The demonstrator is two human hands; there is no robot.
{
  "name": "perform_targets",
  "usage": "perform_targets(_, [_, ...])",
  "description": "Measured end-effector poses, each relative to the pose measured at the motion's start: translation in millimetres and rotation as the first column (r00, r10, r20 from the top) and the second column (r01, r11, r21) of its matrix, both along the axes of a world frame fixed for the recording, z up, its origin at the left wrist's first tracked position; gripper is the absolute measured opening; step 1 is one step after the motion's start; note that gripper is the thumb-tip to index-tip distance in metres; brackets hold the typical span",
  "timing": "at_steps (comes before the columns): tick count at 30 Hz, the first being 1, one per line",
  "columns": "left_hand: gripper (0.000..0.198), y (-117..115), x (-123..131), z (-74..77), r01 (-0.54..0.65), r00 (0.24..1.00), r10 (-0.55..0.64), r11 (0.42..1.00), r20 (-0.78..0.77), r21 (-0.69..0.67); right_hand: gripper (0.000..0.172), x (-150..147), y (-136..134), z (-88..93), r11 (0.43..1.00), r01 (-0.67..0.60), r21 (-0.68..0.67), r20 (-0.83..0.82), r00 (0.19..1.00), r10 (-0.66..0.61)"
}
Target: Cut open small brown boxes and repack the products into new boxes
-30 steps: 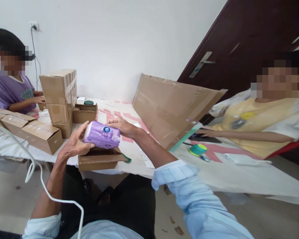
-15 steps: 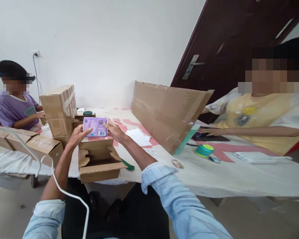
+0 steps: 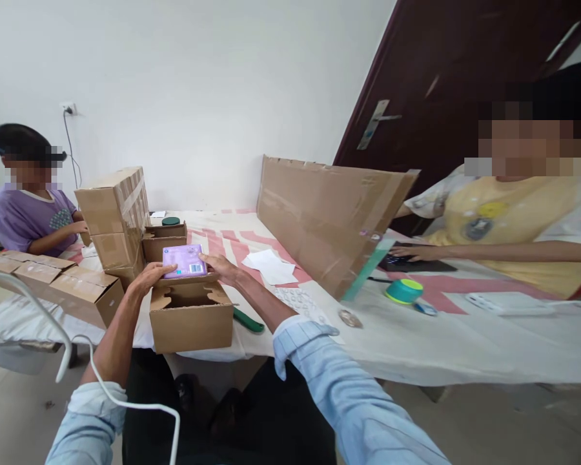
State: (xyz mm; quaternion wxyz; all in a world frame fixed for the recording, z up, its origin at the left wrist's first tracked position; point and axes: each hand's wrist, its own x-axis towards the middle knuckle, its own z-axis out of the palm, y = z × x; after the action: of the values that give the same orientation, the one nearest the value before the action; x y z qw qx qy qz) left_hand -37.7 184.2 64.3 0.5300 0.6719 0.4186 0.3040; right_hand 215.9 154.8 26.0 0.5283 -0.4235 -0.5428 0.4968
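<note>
A purple packet [image 3: 184, 261] with a barcode is held between my two hands, above the back edge of an open cardboard box [image 3: 191, 328]. My left hand [image 3: 148, 279] grips its left side, thumb on top. On its right side my right hand [image 3: 221, 267] has hold of it, thumb also on top. The box stands at the table's near edge, and its inside looks dark. To the right of the box lies a dark green tool [image 3: 248, 320]. Behind the packet is another open box [image 3: 163, 247] with a round green object [image 3: 171, 221] near it.
Taped boxes [image 3: 107, 213] are stacked at left, more [image 3: 77, 287] nearer. A large cardboard panel [image 3: 329, 216] leans right of centre. Papers [image 3: 271, 266], a sticker sheet [image 3: 297, 302] and a tape roll [image 3: 403, 291] lie on the table [image 3: 440, 349]. Two people sit left and right; a white cable [image 3: 126, 403] crosses my left arm.
My hands have lowered the purple packet towards the box and tipped it flatter. The box's near flap, folded outward before, now shows as an upright front side.
</note>
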Motion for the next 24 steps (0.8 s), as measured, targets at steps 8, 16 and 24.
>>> perform_targets(8, [0.069, 1.1, 4.8, 49.6, -0.038, 0.993, 0.01, 0.972, 0.118, 0.232, 0.074, 0.8, -9.2, 58.8, 0.945, 0.112, 0.307, 0.017, 0.992, -0.123])
perform_targets(16, [0.072, -16.1, 2.0, 72.3, -0.069, 0.937, -0.102, 0.884, 0.334, 0.463, 0.084, 6.3, -59.5, 85.3, 0.839, 0.103, 0.534, 0.165, 0.961, -0.223])
perform_targets(24, [0.073, 34.0, -25.1, 11.3, -0.274, 0.953, 0.207, 0.902, 0.223, 0.333, 0.06, 34.3, -100.7, 6.7, 0.981, 0.099, 0.165, 0.482, 0.86, -0.168])
